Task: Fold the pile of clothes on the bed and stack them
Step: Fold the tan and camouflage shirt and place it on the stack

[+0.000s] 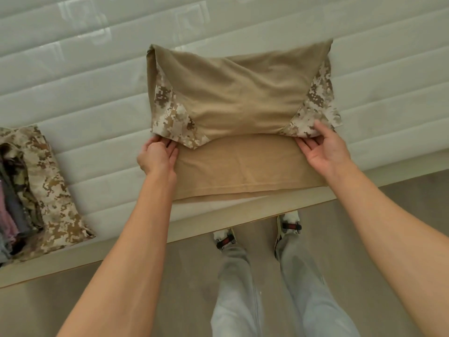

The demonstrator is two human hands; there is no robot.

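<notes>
While a stack of folded clothes [36,190] already sits at the bed's [73,93] near edge to my left, my left hand [158,155] and right hand [323,147] each pinch a camouflage corner of the tan shirt [243,98] — half-folded before me — no containers in view.

I see the bed [97,122], a white quilted mattress on a pale frame. A tan shirt with camouflage sleeves [238,105] lies at its near edge, partly folded. A stack of folded clothes [31,186] sits at the near-left corner.
</notes>
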